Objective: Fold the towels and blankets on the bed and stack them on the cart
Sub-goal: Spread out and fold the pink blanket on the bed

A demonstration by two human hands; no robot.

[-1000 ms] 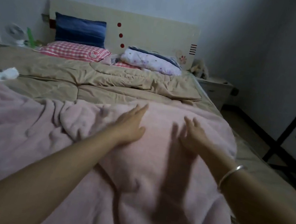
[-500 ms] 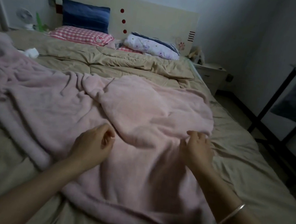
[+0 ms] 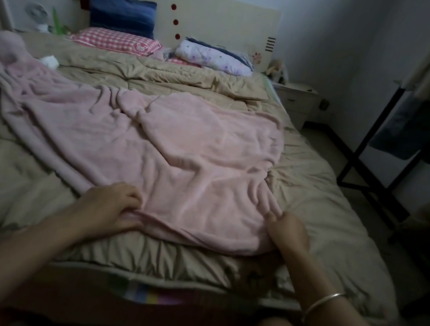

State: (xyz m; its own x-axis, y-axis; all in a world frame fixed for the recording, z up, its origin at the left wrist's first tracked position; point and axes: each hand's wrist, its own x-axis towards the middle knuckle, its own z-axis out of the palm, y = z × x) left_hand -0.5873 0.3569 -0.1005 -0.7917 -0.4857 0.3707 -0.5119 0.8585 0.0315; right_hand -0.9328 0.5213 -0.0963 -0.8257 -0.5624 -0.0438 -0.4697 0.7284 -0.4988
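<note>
Hands have come back to the near hem of the pink blanket (image 3: 182, 153); half a second before, they lay further up on it. The left hand (image 3: 110, 203) grips the hem with curled fingers. The right hand (image 3: 290, 234), with a silver bracelet (image 3: 323, 304) on its wrist, pinches the near right corner. The blanket lies wrinkled and unfolded across the beige quilt (image 3: 335, 233), its far end trailing to the left.

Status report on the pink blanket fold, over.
Left grip and right grip each hold the pink blanket at its near edge. Blanket unfolded, wrinkled, far left end bunched. Small white item beside that end, not blocking.
</note>
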